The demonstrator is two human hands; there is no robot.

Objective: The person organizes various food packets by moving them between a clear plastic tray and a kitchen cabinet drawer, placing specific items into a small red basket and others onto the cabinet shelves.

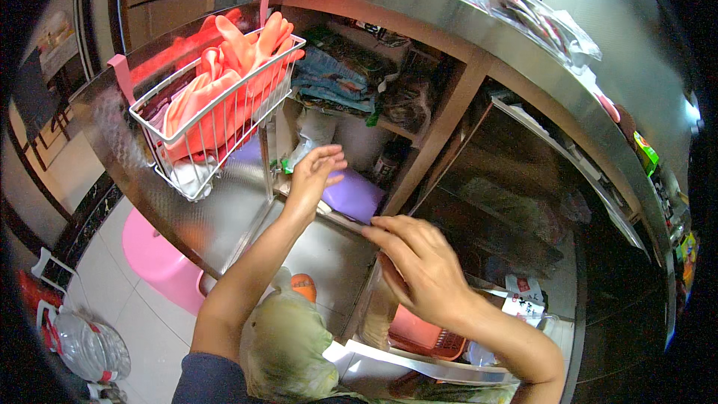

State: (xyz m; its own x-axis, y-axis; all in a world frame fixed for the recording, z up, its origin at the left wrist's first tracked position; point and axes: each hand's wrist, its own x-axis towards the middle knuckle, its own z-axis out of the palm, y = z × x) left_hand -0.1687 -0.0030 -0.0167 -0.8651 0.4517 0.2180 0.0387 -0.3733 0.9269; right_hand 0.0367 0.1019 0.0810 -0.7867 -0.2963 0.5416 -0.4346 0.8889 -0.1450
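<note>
My left hand [318,178] hangs in front of the cabinet's lower shelf with its fingers apart and nothing in them. Just behind it are a white and green plastic bag [305,146] and a purple container [354,195], which looks plastic. My right hand [418,261], palm inward and fingers slightly bent, is near the right end of the purple container; whether its fingertips touch it I cannot tell. No object shows in that hand. To the left, a white wire basket [247,85] hangs from the open cabinet door by pink hooks, with coral rubber gloves [224,90] inside.
Folded blue cloth or bags [331,79] lie on the upper shelf. A red plastic basket [429,334] sits low at right. A pink stool [160,261] and a large clear bottle [90,348] stand on the tiled floor. The metal countertop's edge [505,28] curves overhead, with plastic bags on it.
</note>
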